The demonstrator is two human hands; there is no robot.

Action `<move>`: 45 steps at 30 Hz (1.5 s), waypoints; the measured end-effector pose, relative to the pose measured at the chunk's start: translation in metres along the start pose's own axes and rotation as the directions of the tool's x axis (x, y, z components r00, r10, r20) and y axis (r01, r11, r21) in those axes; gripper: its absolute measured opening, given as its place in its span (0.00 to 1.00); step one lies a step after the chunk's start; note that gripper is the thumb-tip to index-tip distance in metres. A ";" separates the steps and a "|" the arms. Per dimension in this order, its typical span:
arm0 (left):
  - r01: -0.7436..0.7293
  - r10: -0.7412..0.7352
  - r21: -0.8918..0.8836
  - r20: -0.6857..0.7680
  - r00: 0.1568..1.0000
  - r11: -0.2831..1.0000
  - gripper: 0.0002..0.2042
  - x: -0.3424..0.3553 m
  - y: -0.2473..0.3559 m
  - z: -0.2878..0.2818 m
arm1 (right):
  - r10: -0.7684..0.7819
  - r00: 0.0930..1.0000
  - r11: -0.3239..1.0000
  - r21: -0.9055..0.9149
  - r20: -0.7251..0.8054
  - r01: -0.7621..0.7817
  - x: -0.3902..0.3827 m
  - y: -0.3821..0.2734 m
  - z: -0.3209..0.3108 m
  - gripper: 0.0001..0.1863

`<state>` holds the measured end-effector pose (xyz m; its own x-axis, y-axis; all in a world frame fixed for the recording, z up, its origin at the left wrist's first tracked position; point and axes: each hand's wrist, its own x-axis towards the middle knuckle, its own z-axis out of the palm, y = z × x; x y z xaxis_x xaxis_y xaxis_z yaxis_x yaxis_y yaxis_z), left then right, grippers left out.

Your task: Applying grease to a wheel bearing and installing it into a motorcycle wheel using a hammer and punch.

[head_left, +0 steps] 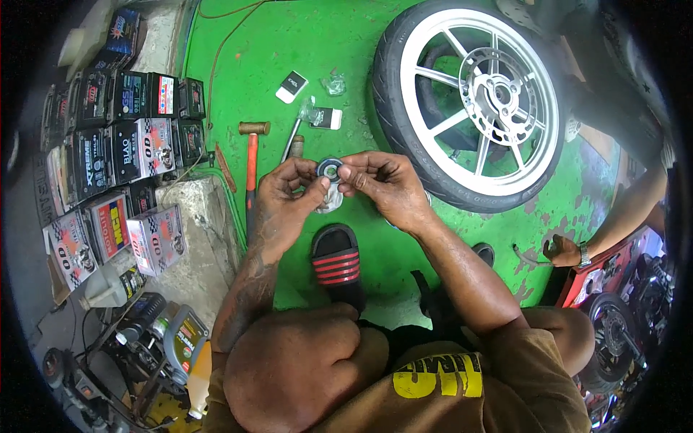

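Note:
Between my two hands, in front of my knees, is a small round bearing (330,166) with a dark ring and a hole in its middle. My left hand (284,198) is closed on its left edge, thumb and fingers pinching. The fingertips of my right hand (393,189) pinch it from the right. Just below the bearing shows a whitish crumpled piece (332,200), perhaps cloth or plastic; what holds it is hidden. Beyond my hands, a mallet (253,130) with a red handle lies on the green floor (310,32), beside a metal rod (291,138).
A motorcycle wheel (404,123) with white spokes lies at the far right. Small black-and-white boxes (292,86) and clear plastic wrap (333,84) lie beyond my hands. Stacked batteries (133,97) and oil bottles (184,339) line the left. Another person's hand (561,251) is at right.

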<state>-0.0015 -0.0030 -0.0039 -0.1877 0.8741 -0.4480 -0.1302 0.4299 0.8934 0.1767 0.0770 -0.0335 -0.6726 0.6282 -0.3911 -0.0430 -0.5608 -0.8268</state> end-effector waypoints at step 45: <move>-0.351 0.388 0.341 -0.045 0.921 0.872 0.19 0.002 -0.010 -0.010 | -0.003 0.993 0.982 0.188 -0.117 0.025 0.009 0.017 0.046 0.17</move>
<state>-0.0103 -0.0081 -0.0135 -0.2674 0.9612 -0.0673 0.2838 0.1453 0.9478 0.1363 0.0487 -0.0323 -0.5811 0.6888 -0.4333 -0.1980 -0.6361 -0.7457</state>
